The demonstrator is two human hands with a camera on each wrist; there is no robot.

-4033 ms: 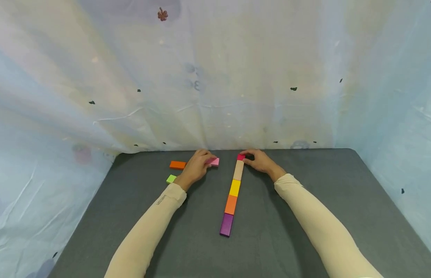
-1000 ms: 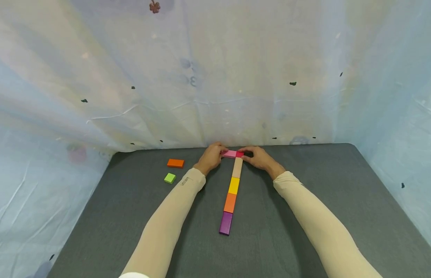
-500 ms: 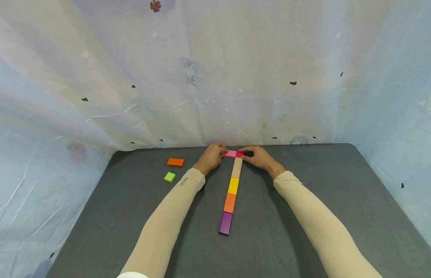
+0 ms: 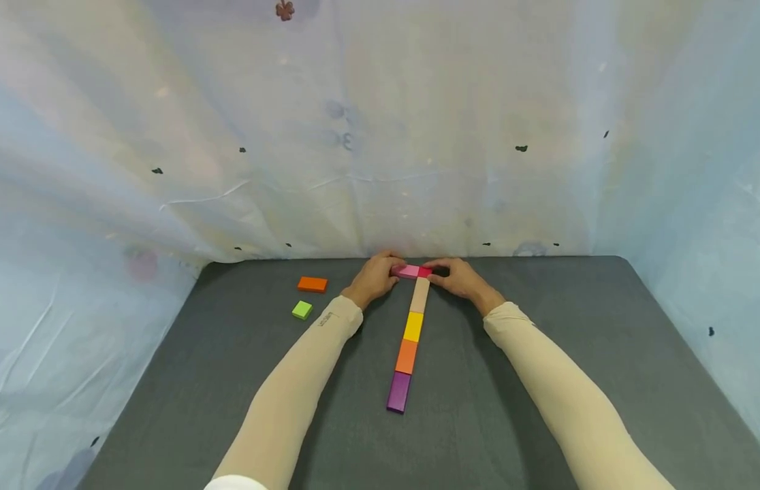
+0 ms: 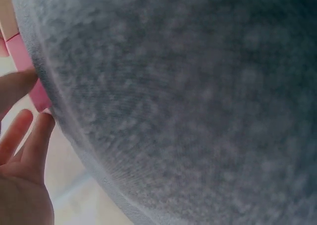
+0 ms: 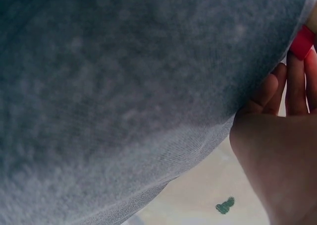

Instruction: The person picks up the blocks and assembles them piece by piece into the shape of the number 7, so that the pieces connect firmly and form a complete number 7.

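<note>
At the far edge of the table, my left hand (image 4: 374,278) pinches a pink block (image 4: 408,271) between thumb and fingers. That block's right end meets a small red block (image 4: 424,271), which my right hand (image 4: 462,280) pinches from the right. From the red block a row of blocks runs toward me: beige (image 4: 419,295), yellow (image 4: 413,327), orange (image 4: 406,356) and purple (image 4: 399,392). The left wrist view shows the thumb across the pink block (image 5: 20,54), hiding part of it. In the right wrist view, fingers touch the red block (image 6: 302,41).
Left of my left hand lie a loose orange block (image 4: 312,284) and, nearer me, a lime green block (image 4: 302,310). The dark grey table (image 4: 478,422) ends just beyond both hands, against a pale hanging curtain (image 4: 429,136).
Over the four seconds my left hand has slid the pink block rightward against the red block, uncovering the loose orange block. During the last second both hands have stayed in place.
</note>
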